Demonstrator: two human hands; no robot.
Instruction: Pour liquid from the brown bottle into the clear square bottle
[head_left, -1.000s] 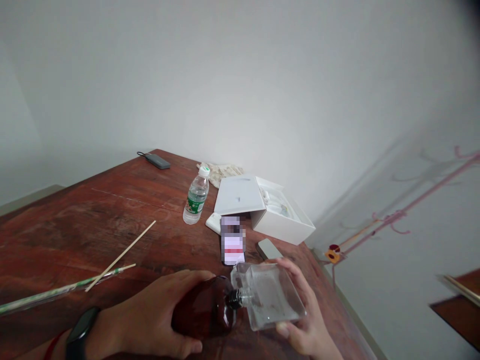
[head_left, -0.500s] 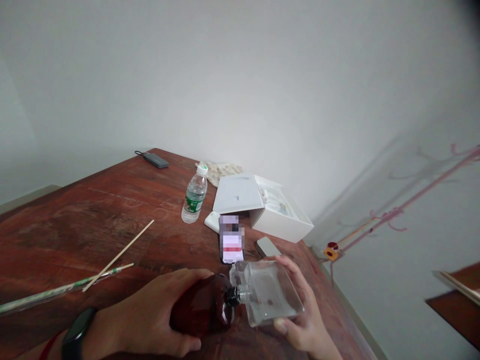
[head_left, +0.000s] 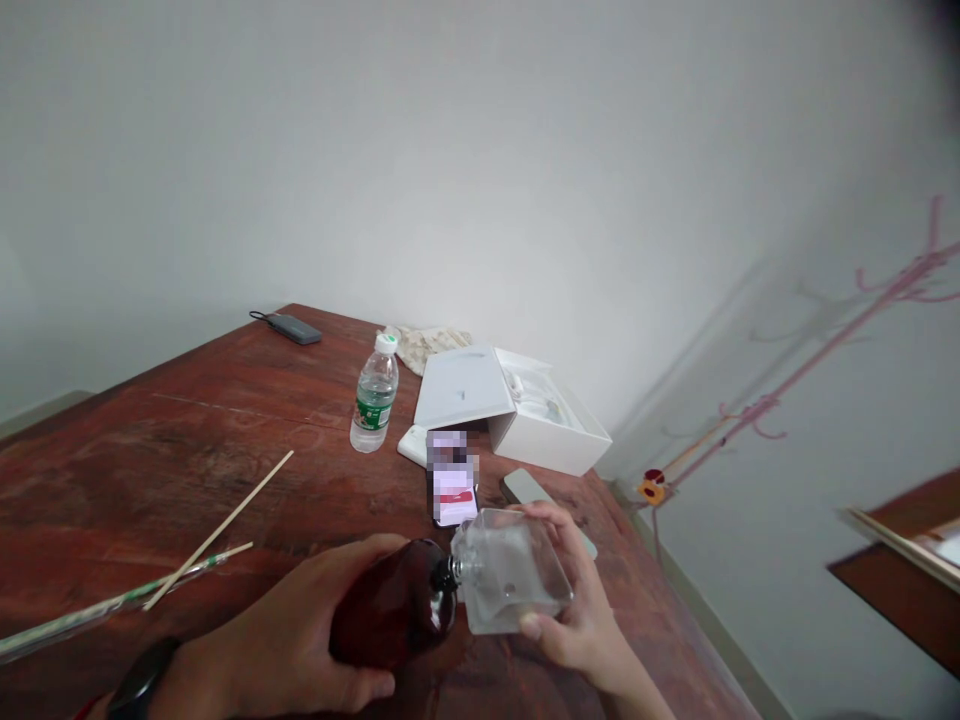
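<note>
A dark red-brown bottle (head_left: 386, 610) with a black neck lies on its side in my left hand (head_left: 300, 630), fingers wrapped around its body. My right hand (head_left: 581, 610) grips a clear square bottle (head_left: 517, 575) by its base end, thumb below and fingers above. The two bottles meet neck to neck, both tilted nearly level over the table. Some small droplets or marks show inside the clear bottle. Just beyond them lies a phone (head_left: 454, 495) with its screen lit and partly blurred.
A water bottle (head_left: 373, 395) stands upright on the wooden table (head_left: 217, 420). Behind the phone is an open white box (head_left: 555, 440). A grey slim object (head_left: 525, 487) lies by my right hand. Wooden sticks (head_left: 225, 525), one wrapped, lie at left. A grey device (head_left: 294, 328) sits far back.
Both hands and bottles have shifted slightly left in view, as has the whole scene. The clear bottle has turned a little, and its neck sits closer to the dark bottle's neck.
</note>
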